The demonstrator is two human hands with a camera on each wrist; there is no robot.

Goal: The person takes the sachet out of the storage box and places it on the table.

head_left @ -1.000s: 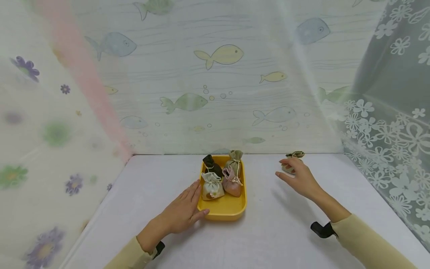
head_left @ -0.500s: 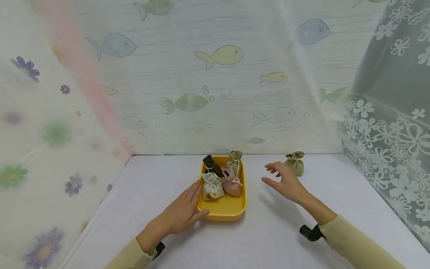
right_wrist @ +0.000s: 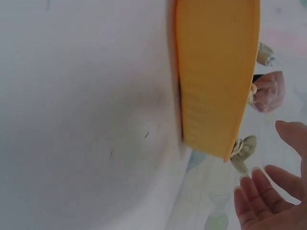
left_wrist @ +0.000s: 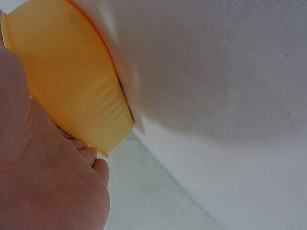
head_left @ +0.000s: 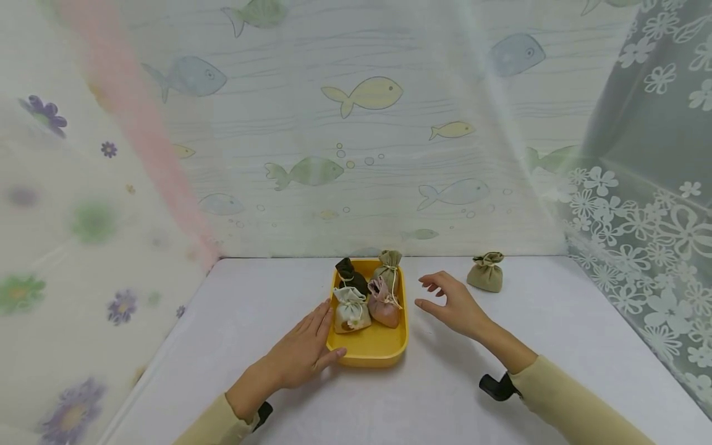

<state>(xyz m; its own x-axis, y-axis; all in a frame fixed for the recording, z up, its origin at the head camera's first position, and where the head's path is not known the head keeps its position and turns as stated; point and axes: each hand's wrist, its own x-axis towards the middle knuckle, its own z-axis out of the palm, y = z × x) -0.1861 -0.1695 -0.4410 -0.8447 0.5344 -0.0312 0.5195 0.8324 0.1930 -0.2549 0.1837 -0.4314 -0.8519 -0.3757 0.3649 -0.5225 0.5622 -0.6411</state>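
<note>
My left hand rests its straight fingers along the left side of a yellow tray. Four-sided and low, the tray bears several small drawstring pouches: a black one, an olive one, a cream one and a pink one. Just right of the tray, my right hand hovers with fingers loosely bent and thumb apart, holding nothing. Another olive pouch stands on the table beyond that hand, to its right. In the right wrist view the pink pouch shows over the tray's wall.
A white cloth covers the table. Behind it hangs a curtain with printed fish; flowered curtains stand on the left and right sides. The tray's front part shows bare yellow bottom.
My right hand has moved left from the lone olive pouch toward the tray, and that pouch now shows fully. The left hand and the tray have stayed in place.
</note>
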